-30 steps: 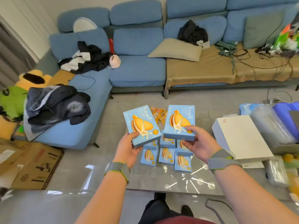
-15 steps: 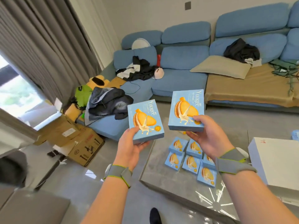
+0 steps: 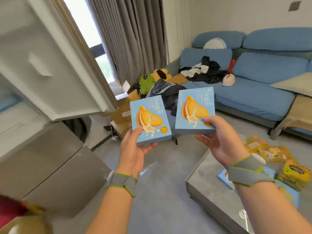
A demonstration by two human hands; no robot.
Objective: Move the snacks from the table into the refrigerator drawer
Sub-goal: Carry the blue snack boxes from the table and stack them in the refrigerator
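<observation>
Since a moment ago the view has swung left, away from the sofa, so that the open refrigerator door (image 3: 50, 65) now fills the upper left and the grey refrigerator front (image 3: 47, 159) stands below it, while both boxes have stayed in the hands. Nearest, the left hand (image 3: 133, 149) grips the bottom edge of one snack box (image 3: 149, 119), thumb on its face and fingers beneath; the right hand (image 3: 221, 137) holds a second snack box (image 3: 195, 110) the same way, just beside the first without touching it. Two boxes are held in all, each pale blue with a picture of an orange cream-filled sandwich cake, both carried in the air over the floor between table and refrigerator. Each wrist wears a grey band edged in green. On the table (image 3: 211, 188) at lower right, one more blue box (image 3: 225, 179) peeks out behind the right wrist, next to yellow snack packets (image 3: 273, 151). Farther off stand a blue sofa (image 3: 263, 76) strewn with clothes and grey curtains (image 3: 131, 36).
</observation>
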